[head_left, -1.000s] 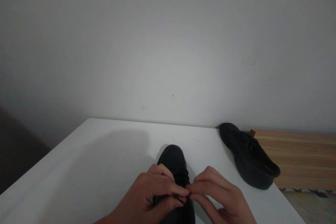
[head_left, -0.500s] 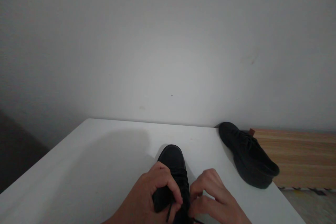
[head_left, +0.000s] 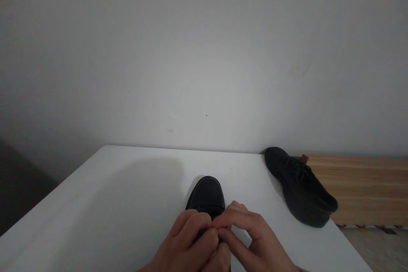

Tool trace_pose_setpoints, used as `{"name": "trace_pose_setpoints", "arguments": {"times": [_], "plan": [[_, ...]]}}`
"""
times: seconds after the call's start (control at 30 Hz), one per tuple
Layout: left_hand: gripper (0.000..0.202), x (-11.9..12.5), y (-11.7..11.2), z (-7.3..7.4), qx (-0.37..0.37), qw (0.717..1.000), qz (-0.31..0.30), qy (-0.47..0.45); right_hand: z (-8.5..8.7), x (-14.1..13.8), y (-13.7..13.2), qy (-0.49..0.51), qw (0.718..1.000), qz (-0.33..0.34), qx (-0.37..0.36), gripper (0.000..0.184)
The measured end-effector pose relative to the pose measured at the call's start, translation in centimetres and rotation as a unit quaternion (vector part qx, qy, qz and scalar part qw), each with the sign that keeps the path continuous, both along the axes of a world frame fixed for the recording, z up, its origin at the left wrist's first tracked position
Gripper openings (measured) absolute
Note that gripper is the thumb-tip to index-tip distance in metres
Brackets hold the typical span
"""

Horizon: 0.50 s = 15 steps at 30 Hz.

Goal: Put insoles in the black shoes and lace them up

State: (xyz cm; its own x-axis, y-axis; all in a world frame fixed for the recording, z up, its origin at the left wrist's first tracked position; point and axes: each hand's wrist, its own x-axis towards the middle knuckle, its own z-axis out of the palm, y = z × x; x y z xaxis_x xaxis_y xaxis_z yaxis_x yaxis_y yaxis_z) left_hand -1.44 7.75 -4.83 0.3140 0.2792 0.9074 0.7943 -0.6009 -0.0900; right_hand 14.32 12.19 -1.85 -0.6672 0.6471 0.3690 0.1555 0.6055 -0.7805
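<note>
**Fingers bunched over the black shoe's laces**

The pinch could slip, we judge, since our left hand (head_left: 188, 242) and right hand (head_left: 251, 242) crowd together and hide the lacing. Both sets of fingers are curled nearly closed, tips touching over the black shoe (head_left: 206, 195); what they grip we cannot tell. The shoe is dark, matte and round-toed, near the table's (head_left: 111, 195) front edge.

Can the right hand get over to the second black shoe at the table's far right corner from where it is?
Probably yes. The right hand is pressed against the left hand over the near black shoe, and only bare white table lies between it and the second black shoe. It would have to let go first.
</note>
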Motion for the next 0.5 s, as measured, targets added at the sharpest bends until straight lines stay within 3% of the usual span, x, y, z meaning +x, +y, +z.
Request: {"name": "trace_pose_setpoints", "arguments": {"times": [0.13, 0.23, 0.5], "plan": [[0.013, -0.2, -0.2, -0.1, 0.003, 1.0, 0.015, 0.003, 0.4, 0.2, 0.3, 0.0, 0.999, 0.018, -0.042, 0.014], [0.013, -0.5, -0.3, 0.0, 0.006, 1.0, 0.012, 0.004, 0.5, 0.2, 0.4, 0.004, 0.999, 0.018, -0.034, 0.013], [0.014, -1.7, -1.2, 0.8, -0.048, 0.999, -0.005, 0.007, 0.0, -0.2, 0.1, 0.014, 0.992, -0.032, 0.122, 0.02]]}}
